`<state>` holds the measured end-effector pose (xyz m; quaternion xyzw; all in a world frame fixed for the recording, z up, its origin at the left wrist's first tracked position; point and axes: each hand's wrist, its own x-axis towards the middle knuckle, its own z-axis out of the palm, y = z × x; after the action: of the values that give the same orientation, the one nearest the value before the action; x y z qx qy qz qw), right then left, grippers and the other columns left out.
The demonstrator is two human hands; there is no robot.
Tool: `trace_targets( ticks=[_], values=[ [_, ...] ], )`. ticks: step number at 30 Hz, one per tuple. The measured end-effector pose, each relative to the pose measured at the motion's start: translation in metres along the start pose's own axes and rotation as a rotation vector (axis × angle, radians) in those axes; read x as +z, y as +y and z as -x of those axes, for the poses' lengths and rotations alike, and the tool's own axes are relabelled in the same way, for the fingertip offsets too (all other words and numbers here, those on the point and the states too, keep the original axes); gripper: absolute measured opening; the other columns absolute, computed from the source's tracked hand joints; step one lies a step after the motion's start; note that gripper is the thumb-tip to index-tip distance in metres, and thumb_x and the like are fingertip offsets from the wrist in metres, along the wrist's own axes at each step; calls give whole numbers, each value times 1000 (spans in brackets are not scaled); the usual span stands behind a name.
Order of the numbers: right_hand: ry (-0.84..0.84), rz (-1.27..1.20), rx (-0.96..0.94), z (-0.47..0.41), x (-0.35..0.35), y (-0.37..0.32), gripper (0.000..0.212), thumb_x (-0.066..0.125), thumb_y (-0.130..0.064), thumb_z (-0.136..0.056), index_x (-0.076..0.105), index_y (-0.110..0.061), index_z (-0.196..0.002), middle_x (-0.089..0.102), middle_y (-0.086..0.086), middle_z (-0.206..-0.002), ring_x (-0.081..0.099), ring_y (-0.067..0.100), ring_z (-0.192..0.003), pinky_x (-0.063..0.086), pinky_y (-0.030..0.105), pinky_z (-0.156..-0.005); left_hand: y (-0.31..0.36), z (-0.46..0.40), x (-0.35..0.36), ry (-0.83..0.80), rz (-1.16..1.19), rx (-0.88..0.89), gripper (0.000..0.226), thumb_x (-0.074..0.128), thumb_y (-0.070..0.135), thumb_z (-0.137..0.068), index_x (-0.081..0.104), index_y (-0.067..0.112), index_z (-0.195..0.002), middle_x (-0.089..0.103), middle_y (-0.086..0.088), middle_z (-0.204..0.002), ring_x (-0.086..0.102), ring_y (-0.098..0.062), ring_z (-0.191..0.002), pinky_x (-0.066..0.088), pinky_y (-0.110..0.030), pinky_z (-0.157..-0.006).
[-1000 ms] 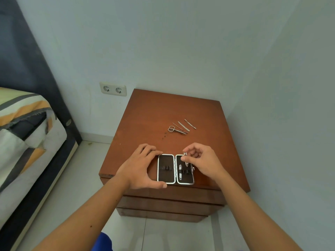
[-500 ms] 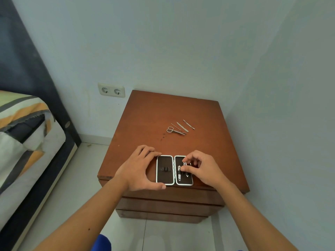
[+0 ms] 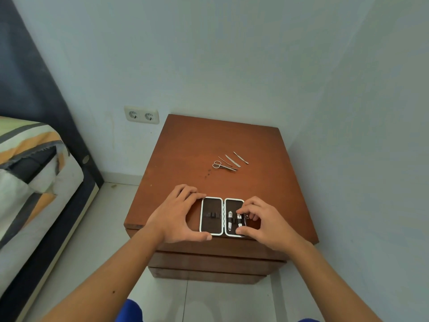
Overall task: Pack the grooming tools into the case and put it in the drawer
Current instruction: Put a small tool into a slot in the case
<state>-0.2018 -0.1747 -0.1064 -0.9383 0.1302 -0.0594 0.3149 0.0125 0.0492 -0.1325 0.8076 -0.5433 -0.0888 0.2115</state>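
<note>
Looking down from the head camera, I see the open grooming case (image 3: 222, 216) lying flat near the front edge of the brown nightstand (image 3: 209, 145), at about 6 o'clock on its top. My left hand (image 3: 180, 216) cups the case's left half, fingers curled over the far corner and thumb pressed against the near edge, so it is braced on the case rather than lifting it. My right hand (image 3: 262, 220) sits over the right half; its fingertips pinch at a small metal nail clipper (image 3: 239, 220) seated under the elastic strap, with the thumb at the near rim. A second small metal tool (image 3: 230, 220) is tucked in the same half, just left of the clipper. The left half holds only its strap.

Toward 12 o'clock from the case, well apart from it, the small scissors (image 3: 222, 166) lie beside three slim metal tools (image 3: 232, 161), all loose on the wood. At 10 o'clock on the wall is a double socket (image 3: 141, 115), and at 9 o'clock the striped bedding (image 3: 30, 173). The drawer fronts (image 3: 216, 263) below the top are closed.
</note>
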Motion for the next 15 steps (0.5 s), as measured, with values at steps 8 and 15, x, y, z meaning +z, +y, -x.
trace_targets(
  ticks=[8, 15],
  values=[
    [34, -68, 0, -9, 2, 3, 47, 92, -47, -70, 76, -28, -110, 61, -14, -112, 57, 13, -89, 45, 15, -80, -1, 1, -1, 4, 7, 4, 114, 65, 100, -64, 43, 33, -155, 39, 15, -151, 23, -12, -150, 40, -44, -121],
    [116, -147, 5, -29, -10, 0, 42, 93, -47, -70, 79, -29, -105, 68, -9, -100, 61, 13, -82, 49, 20, -72, 2, 0, 0, 43, 24, 14, 111, 70, 95, -64, 47, 29, -150, 42, 16, -148, 26, -12, -148, 41, -42, -120]
  ],
)
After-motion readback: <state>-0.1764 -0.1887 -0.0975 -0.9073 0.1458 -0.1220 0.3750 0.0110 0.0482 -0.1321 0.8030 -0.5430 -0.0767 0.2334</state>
